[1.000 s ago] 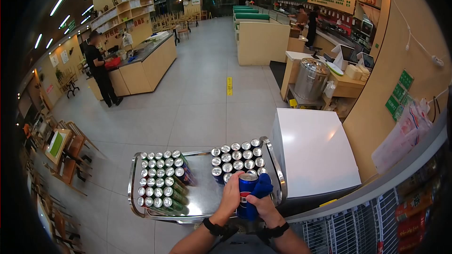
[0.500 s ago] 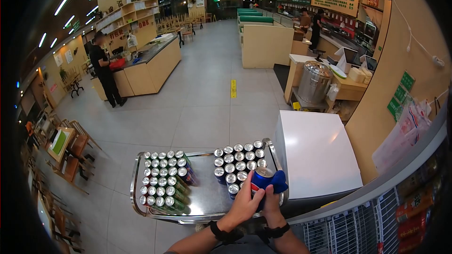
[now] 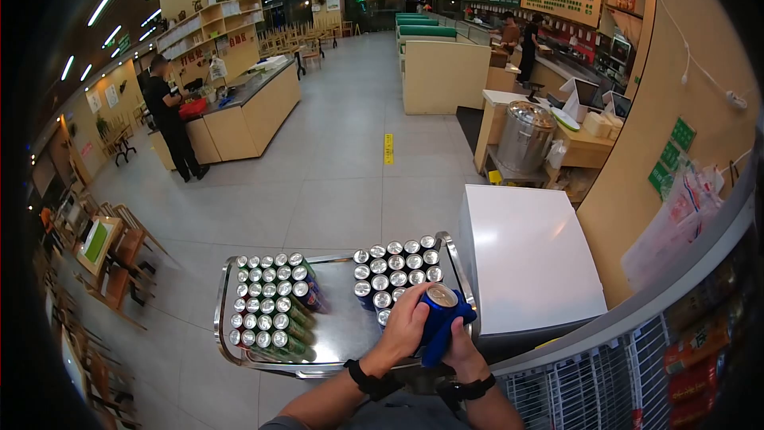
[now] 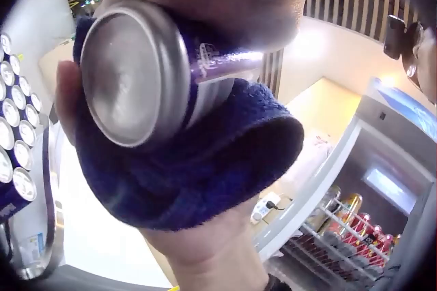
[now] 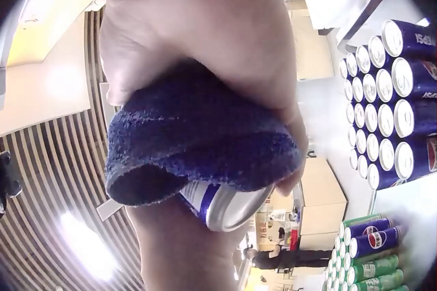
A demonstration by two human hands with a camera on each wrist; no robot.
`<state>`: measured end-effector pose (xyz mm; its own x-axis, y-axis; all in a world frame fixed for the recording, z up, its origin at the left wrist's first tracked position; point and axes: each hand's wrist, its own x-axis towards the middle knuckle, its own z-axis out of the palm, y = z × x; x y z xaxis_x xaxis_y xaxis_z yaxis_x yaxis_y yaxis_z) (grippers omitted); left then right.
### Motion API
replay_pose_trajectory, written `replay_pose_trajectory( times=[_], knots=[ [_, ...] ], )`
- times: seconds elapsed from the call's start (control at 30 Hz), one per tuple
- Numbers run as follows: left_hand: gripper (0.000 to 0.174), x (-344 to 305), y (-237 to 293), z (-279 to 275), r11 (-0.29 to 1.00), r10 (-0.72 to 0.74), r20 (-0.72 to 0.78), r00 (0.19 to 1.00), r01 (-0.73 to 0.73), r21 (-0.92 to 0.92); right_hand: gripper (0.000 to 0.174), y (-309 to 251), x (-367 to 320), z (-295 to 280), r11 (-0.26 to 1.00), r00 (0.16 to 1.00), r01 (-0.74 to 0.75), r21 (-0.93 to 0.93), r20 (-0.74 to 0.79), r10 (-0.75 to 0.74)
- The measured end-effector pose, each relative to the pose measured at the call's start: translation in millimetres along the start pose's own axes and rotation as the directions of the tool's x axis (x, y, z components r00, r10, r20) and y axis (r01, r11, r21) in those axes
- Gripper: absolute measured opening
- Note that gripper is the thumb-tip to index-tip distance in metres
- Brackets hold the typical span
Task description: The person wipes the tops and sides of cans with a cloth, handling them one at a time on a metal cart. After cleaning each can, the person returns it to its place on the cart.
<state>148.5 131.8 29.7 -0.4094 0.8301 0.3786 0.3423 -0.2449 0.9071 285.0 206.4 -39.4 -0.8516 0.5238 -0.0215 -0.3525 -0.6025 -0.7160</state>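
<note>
left hand (image 3: 403, 325) gripping blue can (image 3: 438, 301), right hand (image 3: 463, 349) gripping blue cloth (image 3: 436, 345) against it

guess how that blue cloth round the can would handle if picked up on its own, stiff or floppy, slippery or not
The blue cloth would probably be floppy, as it curves around the can. It likely wouldn't slip easily, given its fuzzy surface. I'd expect it to be light, being just a small cloth, though dampness can't be judged.

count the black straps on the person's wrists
2: one black strap around the left wrist and another strap around the right wrist. No others show there.
</note>
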Motion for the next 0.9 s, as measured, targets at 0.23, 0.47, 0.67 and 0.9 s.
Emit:
replay_pose_trajectory(
  times=[0.23, 0.47, 0.67, 0.9],
  knots=[
    [0.065, 5.9, 20.9, 9.5, 0.955, 0.075, 0.129, 0.989, -0.108, 0.277, 0.108, 1.5, -12.4, -14.5, 0.998, 0.999, -0.034, 0.044, -0.012, 0.035],
    [0.074, 1.6, 17.7, 19.2, 0.87, 0.333, 0.254, 0.908, -0.4, 0.289, 0.07, 13.5, -45.6, -29.9, 0.997, 0.983, 0.004, 0.072, -0.185, 0.01],
    [0.071, -3.8, 12.4, 28.1, 0.866, 0.391, 0.323, 0.862, -0.463, 0.19, 0.057, 16.7, -67.9, -53.2, 0.946, 0.949, 0.091, -0.31, -0.261, -0.177],
    [0.076, -3.0, 13.9, 14.9, 0.966, 0.119, 0.34, 0.933, -0.188, 0.176, 0.053, 32.6, -44.7, -83.8, 0.998, 0.996, 0.032, 0.055, -0.083, -0.027]
  ],
)
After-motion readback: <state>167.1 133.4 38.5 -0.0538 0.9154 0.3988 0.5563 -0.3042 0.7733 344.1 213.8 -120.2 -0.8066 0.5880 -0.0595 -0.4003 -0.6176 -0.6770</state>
